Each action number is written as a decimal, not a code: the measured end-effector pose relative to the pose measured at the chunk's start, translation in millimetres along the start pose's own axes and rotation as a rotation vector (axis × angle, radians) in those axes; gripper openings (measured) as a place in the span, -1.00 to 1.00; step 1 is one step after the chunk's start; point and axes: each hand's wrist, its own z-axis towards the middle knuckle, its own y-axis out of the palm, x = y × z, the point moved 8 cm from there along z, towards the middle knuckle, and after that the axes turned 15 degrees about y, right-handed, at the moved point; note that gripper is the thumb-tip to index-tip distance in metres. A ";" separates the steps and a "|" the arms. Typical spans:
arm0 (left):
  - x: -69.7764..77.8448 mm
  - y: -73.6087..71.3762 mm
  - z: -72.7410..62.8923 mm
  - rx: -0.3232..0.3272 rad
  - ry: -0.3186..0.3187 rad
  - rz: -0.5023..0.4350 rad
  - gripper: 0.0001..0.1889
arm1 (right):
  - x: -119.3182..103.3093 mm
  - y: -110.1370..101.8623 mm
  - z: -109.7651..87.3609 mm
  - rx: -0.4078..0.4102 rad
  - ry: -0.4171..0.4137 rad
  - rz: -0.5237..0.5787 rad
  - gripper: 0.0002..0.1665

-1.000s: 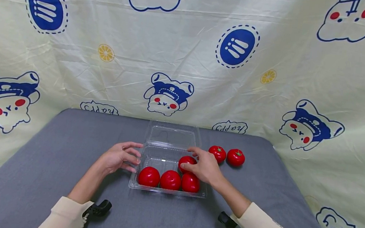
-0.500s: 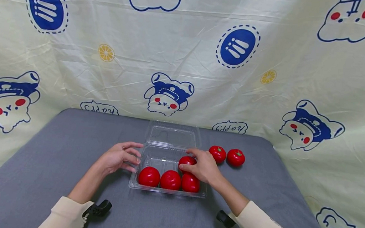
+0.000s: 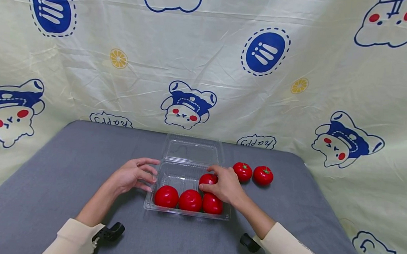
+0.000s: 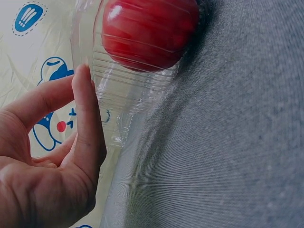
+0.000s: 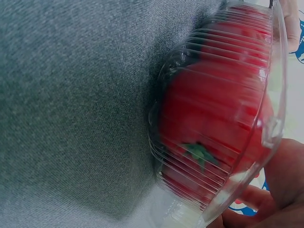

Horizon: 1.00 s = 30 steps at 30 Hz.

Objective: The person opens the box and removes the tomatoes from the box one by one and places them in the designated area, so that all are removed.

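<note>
A clear plastic clamshell box [image 3: 186, 213] lies with its lid folded back, several red tomatoes inside. Three of them, the left [image 3: 166, 196], middle [image 3: 190, 200] and right one [image 3: 213, 204], form its front row. Behind the right one, my right hand [image 3: 228, 185] holds another tomato [image 3: 207, 178] between thumb and fingers. My left hand [image 3: 131, 176] is at the box's left side, fingers spread and fingertips right at the rim. In the right wrist view, a tomato [image 5: 209, 109] with a green stem shows through the ribbed wall.
Two more tomatoes, a nearer one [image 3: 241, 172] and a farther one [image 3: 263, 176], sit on the grey cloth [image 3: 78, 173] to the right of the box. The clear lid [image 3: 193, 148] lies toward the back. A printed curtain [image 3: 208, 63] hangs behind the table.
My right hand has shifted slightly left with the tomato in its grip. The left hand and the other tomatoes have stayed put.
</note>
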 end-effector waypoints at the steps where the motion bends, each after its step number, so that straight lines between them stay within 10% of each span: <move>1: 0.1 0.0 0.0 0.000 0.001 -0.002 -0.34 | 0.0 0.3 0.2 -0.001 0.003 -0.005 -0.31; 30: -1.3 -1.4 -0.1 0.006 -0.001 0.023 -0.37 | -6.2 7.6 -1.2 0.012 -0.010 -0.037 -0.39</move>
